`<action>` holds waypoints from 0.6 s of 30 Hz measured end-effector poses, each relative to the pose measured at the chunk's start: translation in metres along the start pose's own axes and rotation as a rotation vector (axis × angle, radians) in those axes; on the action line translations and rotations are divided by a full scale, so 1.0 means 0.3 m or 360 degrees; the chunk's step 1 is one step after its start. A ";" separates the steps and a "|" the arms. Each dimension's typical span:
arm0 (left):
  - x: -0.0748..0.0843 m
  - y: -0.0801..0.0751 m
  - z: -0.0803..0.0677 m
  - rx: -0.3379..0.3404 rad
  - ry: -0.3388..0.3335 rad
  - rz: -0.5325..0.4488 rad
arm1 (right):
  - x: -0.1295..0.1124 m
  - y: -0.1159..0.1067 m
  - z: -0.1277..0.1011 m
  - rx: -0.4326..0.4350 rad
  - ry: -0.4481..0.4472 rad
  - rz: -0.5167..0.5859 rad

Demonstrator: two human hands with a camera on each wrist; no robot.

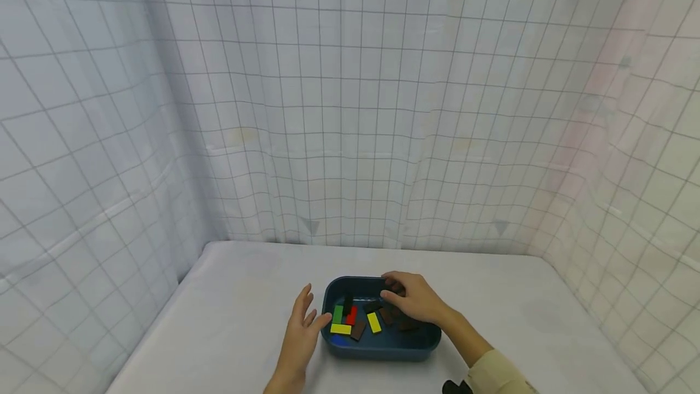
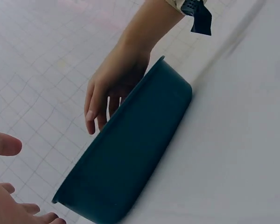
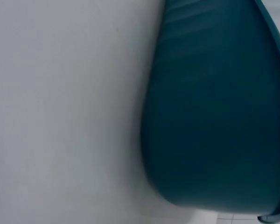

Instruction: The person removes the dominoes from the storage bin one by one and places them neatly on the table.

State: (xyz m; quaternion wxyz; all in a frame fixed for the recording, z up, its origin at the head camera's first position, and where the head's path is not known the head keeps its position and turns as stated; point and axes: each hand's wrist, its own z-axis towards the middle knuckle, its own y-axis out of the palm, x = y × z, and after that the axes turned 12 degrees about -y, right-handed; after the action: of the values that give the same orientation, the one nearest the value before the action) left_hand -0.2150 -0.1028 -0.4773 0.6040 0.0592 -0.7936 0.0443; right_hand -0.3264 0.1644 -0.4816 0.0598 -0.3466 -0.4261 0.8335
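A dark teal tub (image 1: 383,348) stands on the white table and holds several flat blocks: green (image 1: 338,314), red (image 1: 351,315), yellow (image 1: 374,322), brown and black. My left hand (image 1: 307,315) lies open beside the tub's left wall, thumb at the rim; the left wrist view shows its fingers (image 2: 4,144) apart. My right hand (image 1: 410,300) reaches into the tub over the brown blocks at the back right, fingers bent downward. In the left wrist view the right hand (image 2: 107,93) hangs behind the tub wall (image 2: 130,163); its thumb and forefinger hold nothing, the other fingertips are hidden.
White table (image 1: 229,321) stretches left, right and behind the tub. Gridded white curtains (image 1: 350,108) enclose it at the back and both sides. The right wrist view shows only the tub's outer wall (image 3: 214,112) and table surface (image 3: 60,112).
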 end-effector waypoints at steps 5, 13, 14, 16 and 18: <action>-0.061 0.025 0.018 0.0000 -0.0043 -0.0021 | 0.001 0.037 0.009 -0.0075 -0.0012 -0.0087; -0.102 0.031 0.043 -0.0053 -0.0046 -0.0079 | 0.016 0.071 0.008 -0.0214 0.0055 -0.0277; -0.107 0.029 0.044 -0.0068 -0.0045 -0.0078 | 0.020 0.076 0.008 -0.0247 0.0073 -0.0295; -0.120 0.022 0.045 -0.0109 -0.0020 -0.0073 | 0.027 0.086 0.010 -0.0311 0.0108 -0.0322; -0.134 0.015 0.046 -0.0163 0.0012 -0.0060 | 0.035 0.094 0.009 -0.0350 0.0139 -0.0324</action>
State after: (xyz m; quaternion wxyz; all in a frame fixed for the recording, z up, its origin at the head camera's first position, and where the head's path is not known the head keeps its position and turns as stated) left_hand -0.2184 -0.0986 -0.5197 0.6100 0.0430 -0.7912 -0.0075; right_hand -0.3304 0.1489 -0.5072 0.1243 -0.3420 -0.5447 0.7556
